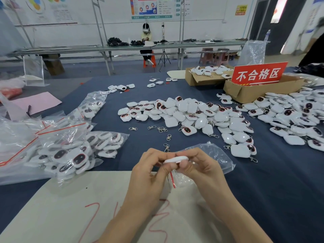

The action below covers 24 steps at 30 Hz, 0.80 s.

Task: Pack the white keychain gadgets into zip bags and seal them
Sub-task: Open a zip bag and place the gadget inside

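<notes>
White plastic is showing between both sets of fingers: the left hand and the right hand are pinching one white keychain gadget edge-on from either side, just above the near part of the desk. A clear zip bag is lying crumpled under and behind the right hand, its red zip strip hanging down between the two wrists.

Judging by this, the gadget is being readied for the bag. Doing it well is probably meaning freeing one hand to spread the mouth at the strip and sliding the gadget in flat. The metal clasp should be going in first so nothing is catching in the seal. Then the strip is needing a firm press from one end to the other.

Much is staying hidden. Fingers are covering the gadget's face and any clasp on it. I cannot tell whether the bag's mouth is standing apart or pressed together, whether the right hand is also gripping the film, or whether anything is already sitting inside. The film's folds are blurring into the cloth.
</notes>
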Each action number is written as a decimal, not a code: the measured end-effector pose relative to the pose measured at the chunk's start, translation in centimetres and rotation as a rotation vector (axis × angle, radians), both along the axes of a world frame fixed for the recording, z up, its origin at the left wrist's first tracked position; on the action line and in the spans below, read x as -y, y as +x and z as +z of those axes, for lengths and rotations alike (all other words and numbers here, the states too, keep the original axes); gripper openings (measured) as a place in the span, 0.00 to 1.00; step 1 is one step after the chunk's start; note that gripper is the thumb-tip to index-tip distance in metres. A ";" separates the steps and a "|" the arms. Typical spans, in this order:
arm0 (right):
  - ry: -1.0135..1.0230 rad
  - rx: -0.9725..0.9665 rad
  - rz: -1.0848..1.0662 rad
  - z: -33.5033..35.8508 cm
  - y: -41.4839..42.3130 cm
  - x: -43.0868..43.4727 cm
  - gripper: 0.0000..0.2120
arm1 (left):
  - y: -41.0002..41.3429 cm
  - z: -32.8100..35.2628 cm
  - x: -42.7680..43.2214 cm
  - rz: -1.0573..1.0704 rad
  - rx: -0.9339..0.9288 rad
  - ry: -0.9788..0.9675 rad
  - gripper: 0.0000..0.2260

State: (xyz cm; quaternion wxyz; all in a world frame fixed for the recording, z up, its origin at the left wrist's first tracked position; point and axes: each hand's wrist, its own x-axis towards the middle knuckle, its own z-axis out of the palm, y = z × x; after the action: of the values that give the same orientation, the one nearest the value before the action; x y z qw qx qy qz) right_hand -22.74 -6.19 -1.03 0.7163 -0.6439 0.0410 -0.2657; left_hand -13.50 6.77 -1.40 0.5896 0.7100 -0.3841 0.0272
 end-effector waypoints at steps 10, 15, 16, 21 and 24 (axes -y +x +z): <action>0.066 -0.050 0.086 0.4 -0.1 0.0 0.14 | 0.4 0.8 -0.6 -0.139 -0.350 -0.098 0.07; 0.027 0.008 0.065 0.8 0.0 -0.6 0.11 | 0.5 1.1 -0.8 -0.207 -0.520 -0.115 0.10; 0.036 0.004 0.002 0.8 0.1 -0.5 0.08 | 0.2 1.2 -0.8 -0.236 -0.501 -0.118 0.10; 0.029 -0.016 -0.160 0.1 0.3 -0.2 0.04 | -1.0 0.9 0.1 -0.173 -0.397 -0.150 0.08; -0.045 -0.024 -0.182 -0.1 0.4 -0.4 0.03 | -1.0 0.5 0.4 -0.093 -0.412 -0.159 0.06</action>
State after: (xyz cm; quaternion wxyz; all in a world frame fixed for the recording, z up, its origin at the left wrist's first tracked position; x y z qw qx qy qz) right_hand -22.37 -5.81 -1.16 0.6741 -0.6566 0.1020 -0.3226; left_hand -14.47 6.39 -0.88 0.7104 0.6332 -0.2846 -0.1156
